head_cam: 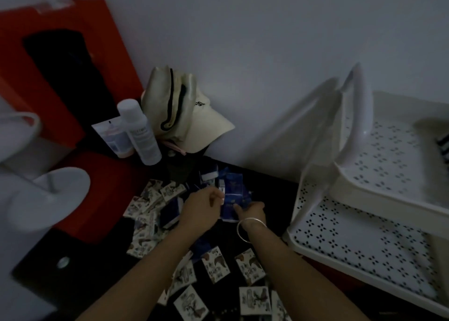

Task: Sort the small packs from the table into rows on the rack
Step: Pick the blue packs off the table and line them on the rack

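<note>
Both hands meet over a blue pack (233, 195) near the middle of the dark table (272, 197), towards its back edge. The left hand (201, 210) has its fingers curled and pinches the pack's left edge. The right hand (251, 209), with a silver bangle (250, 228) on its wrist, grips the lower right corner with the thumb on the face. More blue packs (170, 214) lie just left of the left hand and behind the held one. White printed packs (215, 267) are scattered along the left side and the near edge, under both forearms. The white perforated rack (352, 235) stands at the table's right edge, and both its shelves show bare perforated surface. At the back left corner stand a white bottle (141, 131), a small pouch (113, 136), a cream cap (184, 116) and a red box (73, 53).
</note>
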Tool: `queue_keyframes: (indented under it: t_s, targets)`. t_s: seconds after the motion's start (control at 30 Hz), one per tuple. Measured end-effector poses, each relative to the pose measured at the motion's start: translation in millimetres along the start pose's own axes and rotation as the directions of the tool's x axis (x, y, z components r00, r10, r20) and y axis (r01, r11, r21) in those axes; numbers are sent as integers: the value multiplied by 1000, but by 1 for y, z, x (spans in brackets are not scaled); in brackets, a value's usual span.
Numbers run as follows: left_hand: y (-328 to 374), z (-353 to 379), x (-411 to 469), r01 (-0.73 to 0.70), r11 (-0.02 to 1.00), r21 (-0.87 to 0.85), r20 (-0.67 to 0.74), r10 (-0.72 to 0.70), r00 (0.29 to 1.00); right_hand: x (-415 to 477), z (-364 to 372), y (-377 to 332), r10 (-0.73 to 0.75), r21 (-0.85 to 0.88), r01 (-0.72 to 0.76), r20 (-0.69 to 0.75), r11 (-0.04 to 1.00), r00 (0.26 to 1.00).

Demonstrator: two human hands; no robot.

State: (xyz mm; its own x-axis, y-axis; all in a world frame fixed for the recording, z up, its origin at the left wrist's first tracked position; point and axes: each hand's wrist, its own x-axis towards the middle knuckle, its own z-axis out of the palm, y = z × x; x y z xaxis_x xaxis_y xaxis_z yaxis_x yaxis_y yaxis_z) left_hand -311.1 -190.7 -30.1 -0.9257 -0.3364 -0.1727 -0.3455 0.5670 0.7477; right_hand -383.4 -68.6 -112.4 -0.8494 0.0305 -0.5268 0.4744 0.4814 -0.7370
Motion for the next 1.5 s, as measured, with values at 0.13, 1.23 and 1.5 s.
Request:
queue_keyframes:
  t_s: [0.13,1.23,1.5]
  targets:
    - [-2,10,34,-57,977,204,-78,74,994,9,1,9,-13,-70,16,45,997,999]
    - [49,-27,-94,564,-52,-824,565,-21,825,-161,-142,-42,-664,146,653,286,743,691]
    - [95,-26,-125,485,159,-860,499,65,864,-214,-210,-70,-765,83,774,247,628,595]
